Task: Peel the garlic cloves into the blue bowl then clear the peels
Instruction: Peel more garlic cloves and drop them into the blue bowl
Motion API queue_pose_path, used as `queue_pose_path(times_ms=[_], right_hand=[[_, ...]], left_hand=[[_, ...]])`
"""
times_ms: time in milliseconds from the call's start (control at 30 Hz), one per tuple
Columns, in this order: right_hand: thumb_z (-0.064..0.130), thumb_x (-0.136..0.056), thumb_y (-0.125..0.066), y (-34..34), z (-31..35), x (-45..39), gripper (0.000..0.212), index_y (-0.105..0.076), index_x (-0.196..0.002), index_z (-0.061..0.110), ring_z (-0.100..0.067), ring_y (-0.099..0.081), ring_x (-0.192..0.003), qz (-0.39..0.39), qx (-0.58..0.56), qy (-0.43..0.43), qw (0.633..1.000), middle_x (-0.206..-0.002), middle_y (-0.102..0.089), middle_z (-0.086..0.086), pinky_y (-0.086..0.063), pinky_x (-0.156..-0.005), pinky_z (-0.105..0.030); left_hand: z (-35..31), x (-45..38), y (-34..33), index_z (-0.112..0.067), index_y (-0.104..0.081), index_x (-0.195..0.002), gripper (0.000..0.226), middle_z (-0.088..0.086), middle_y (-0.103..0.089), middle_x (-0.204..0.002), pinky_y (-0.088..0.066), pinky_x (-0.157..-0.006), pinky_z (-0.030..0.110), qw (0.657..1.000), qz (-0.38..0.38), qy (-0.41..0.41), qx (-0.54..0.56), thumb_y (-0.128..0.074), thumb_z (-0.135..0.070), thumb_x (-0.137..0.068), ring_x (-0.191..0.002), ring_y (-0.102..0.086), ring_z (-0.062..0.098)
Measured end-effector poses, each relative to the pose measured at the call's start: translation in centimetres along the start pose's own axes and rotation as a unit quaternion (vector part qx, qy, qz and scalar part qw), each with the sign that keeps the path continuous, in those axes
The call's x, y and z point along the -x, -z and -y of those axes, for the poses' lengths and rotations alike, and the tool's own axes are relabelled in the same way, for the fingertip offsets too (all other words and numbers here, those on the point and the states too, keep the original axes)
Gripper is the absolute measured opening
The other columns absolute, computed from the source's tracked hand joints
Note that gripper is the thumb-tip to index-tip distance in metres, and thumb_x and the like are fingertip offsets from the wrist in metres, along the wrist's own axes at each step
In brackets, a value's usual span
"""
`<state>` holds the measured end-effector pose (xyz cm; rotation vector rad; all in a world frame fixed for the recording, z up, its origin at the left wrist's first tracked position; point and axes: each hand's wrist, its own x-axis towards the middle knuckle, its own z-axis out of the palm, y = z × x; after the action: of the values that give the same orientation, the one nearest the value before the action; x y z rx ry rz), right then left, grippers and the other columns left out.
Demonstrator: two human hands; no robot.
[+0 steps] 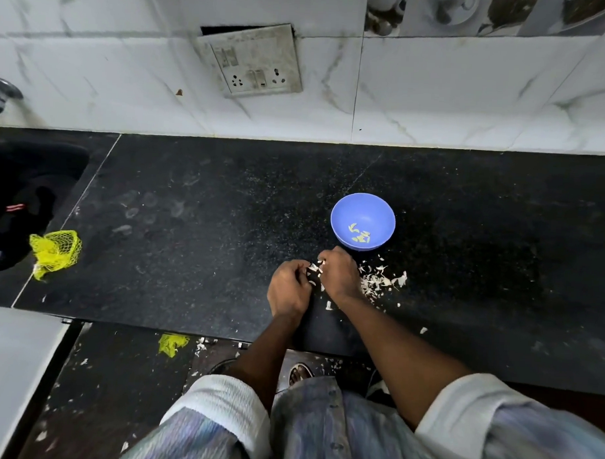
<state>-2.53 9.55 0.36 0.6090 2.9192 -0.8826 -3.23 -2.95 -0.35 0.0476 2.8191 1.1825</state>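
Even, fairly dim indoor light falls from above. The white wall tiles (470, 98) at the far side are the brightest area, while the black countertop (191, 242) stays dark with a faint sheen and no hard shadows. The wide-angle lens bows straight lines near the edges. The centre is fairly sharp; the sleeves (493, 425) at the near edge are smeared with blur.

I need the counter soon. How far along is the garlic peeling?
Partly done. A few peeled cloves already lie in the blue bowl. In hand: the left hand and right hand are together working on garlic, pinched between them. Left: the peels scattered on the counter right of the hands are not cleared; some also lie on the floor.
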Motion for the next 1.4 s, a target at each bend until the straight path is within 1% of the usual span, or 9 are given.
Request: queue_pose_path(times_ms=[167, 367, 700, 867, 933, 1033, 1133, 1267, 1400], right_hand=[[-0.003, -0.080, -0.062, 0.0, 0.8, -0.5, 0.026, -0.075, -0.098, 0.011, -0.035, -0.068, -0.099, 0.004, -0.024, -0.062, 0.998, -0.102, -0.072, -0.011, -0.056, -0.083, -0.042], [0.003, -0.079, -0.068, -0.3, 0.6, 0.1, 0.021, -0.075, -0.095, 0.015, -0.030, -0.066, -0.098, 0.007, -0.053, -0.073, 0.996, -0.108, -0.064, -0.010, -0.054, -0.088, -0.040], [-0.002, -0.090, -0.061, -0.1, 1.0, -0.1, 0.023, -0.063, -0.111, 0.006, -0.038, -0.062, -0.109, 0.037, 0.057, -0.027, 0.997, -0.122, -0.054, -0.015, -0.050, -0.089, -0.044], [-0.007, -0.081, -0.064, -0.5, 0.3, 0.1, 0.022, -0.062, -0.089, 0.013, -0.030, -0.061, -0.092, -0.007, -0.031, -0.009, 0.999, -0.102, -0.057, -0.007, -0.051, -0.082, -0.045], [-0.005, -0.083, -0.067, -0.5, 0.0, 0.4, 0.021, -0.062, -0.084, 0.015, -0.020, -0.059, -0.085, -0.033, -0.096, -0.019, 0.995, -0.094, -0.059, -0.002, -0.052, -0.078, -0.036], [-0.007, -0.085, -0.064, -0.2, 0.1, 1.2, 0.019, -0.066, -0.086, 0.012, -0.009, -0.057, -0.079, -0.053, -0.170, -0.020, 0.984, -0.093, -0.064, -0.003, -0.043, -0.068, -0.011], [-0.006, -0.086, -0.065, -0.7, -0.1, 1.5, 0.019, -0.069, -0.086, 0.013, -0.012, -0.064, -0.081, -0.062, -0.207, -0.039, 0.976, -0.088, -0.070, 0.000, -0.049, -0.069, -0.020], [0.000, -0.089, -0.065, -1.2, -0.7, 1.4, 0.017, -0.077, -0.091, 0.013, -0.010, -0.069, -0.079, -0.056, -0.215, -0.094, 0.970, -0.085, -0.075, 0.001, -0.056, -0.076, -0.025], [0.003, -0.087, -0.066, -1.3, -0.9, 1.1, 0.019, -0.079, -0.092, 0.017, -0.010, -0.071, -0.083, -0.054, -0.192, -0.096, 0.975, -0.086, -0.078, 0.005, -0.059, -0.080, -0.029]], left_hand=[[0.3, -0.6, 0.0, -0.026, -0.077, -0.109, 0.024, -0.006, -0.075, -0.111, -0.053, -0.085, 0.031, 1.000, 0.014, -0.008, 0.007, -0.061, -0.014, -0.097, -0.102, -0.069, 0.019], [-0.2, -1.1, -0.3, -0.028, -0.077, -0.108, 0.024, -0.007, -0.073, -0.110, -0.051, -0.081, 0.028, 0.999, 0.037, -0.020, 0.004, -0.061, -0.015, -0.096, -0.100, -0.067, 0.017], [-0.3, -1.3, -0.3, -0.026, -0.078, -0.108, 0.028, -0.005, -0.076, -0.110, -0.052, -0.085, 0.028, 0.999, 0.027, 0.003, 0.025, -0.059, -0.010, -0.095, -0.102, -0.070, 0.019], [-0.3, -1.3, 0.1, -0.021, -0.078, -0.108, 0.027, -0.001, -0.076, -0.110, -0.054, -0.089, 0.031, 0.999, 0.014, 0.008, 0.049, -0.058, -0.008, -0.095, -0.100, -0.070, 0.019], [-0.1, -1.4, 0.0, -0.019, -0.078, -0.108, 0.022, 0.000, -0.076, -0.107, -0.054, -0.088, 0.030, 0.997, 0.016, -0.001, 0.075, -0.063, -0.009, -0.096, -0.097, -0.070, 0.018], [-0.3, -1.6, -0.7, -0.021, -0.079, -0.107, 0.016, -0.004, -0.077, -0.100, -0.059, -0.086, 0.033, 0.993, 0.047, -0.013, 0.106, -0.072, -0.014, -0.094, -0.089, -0.072, 0.013], [-1.0, -1.7, -1.1, -0.019, -0.082, -0.100, 0.015, -0.005, -0.080, -0.093, -0.058, -0.081, 0.028, 0.989, 0.032, 0.030, 0.144, -0.074, -0.009, -0.092, -0.084, -0.073, 0.010], [-1.5, -1.6, -0.7, -0.013, -0.082, -0.101, 0.019, -0.002, -0.079, -0.095, -0.040, -0.070, -0.002, 0.983, -0.020, 0.073, 0.164, -0.070, 0.000, -0.094, -0.083, -0.068, 0.008], [-1.6, -1.9, -0.5, -0.011, -0.081, -0.104, 0.039, -0.007, -0.077, -0.092, -0.052, -0.080, 0.007, 0.983, 0.026, 0.030, 0.180, -0.055, 0.015, -0.092, -0.084, -0.071, 0.003]])
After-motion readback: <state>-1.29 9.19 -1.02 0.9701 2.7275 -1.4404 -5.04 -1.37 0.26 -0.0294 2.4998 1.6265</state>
